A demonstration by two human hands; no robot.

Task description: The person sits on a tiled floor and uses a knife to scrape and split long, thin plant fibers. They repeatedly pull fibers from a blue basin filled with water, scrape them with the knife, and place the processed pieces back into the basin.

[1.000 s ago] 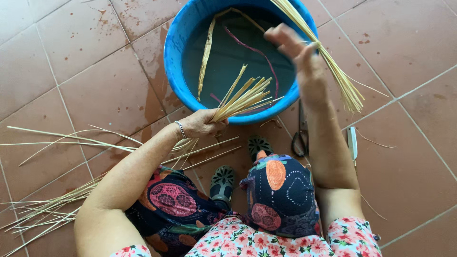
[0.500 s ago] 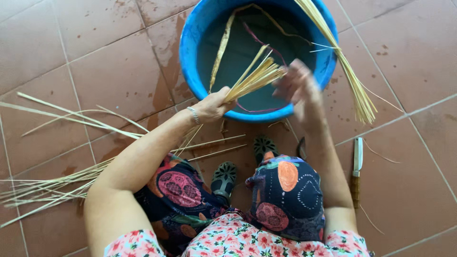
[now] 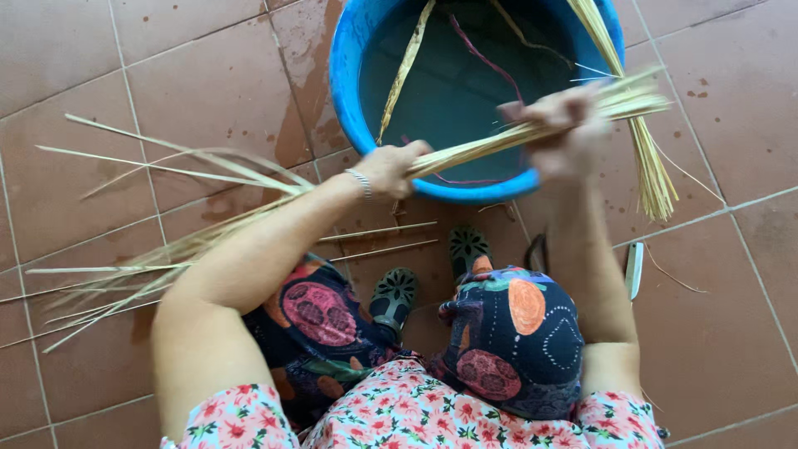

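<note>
I hold a bundle of pale dried straw strips [image 3: 490,140] in both hands over the near rim of a round blue tub [image 3: 349,91]. My left hand [image 3: 391,166], with a bracelet at the wrist, is closed around the bundle near its middle. My right hand [image 3: 559,133] grips the same bundle further toward its tips, which fan out to the right. The long tail of the bundle [image 3: 166,254] trails left across the floor behind my left arm. Dark water fills the tub, with a few strips [image 3: 403,71] soaking in it.
Another straw bunch [image 3: 644,158] hangs over the tub's right rim. Loose strips [image 3: 382,241] lie on the red floor tiles by my feet in dark green sandals [image 3: 395,293]. A knife with a pale blade [image 3: 634,270] and dark scissors [image 3: 536,249] lie right of my knee.
My right hand came down from above the tub and took hold of the bundle. Both hands have pulled it out longer and lifted it across the tub's near rim.
</note>
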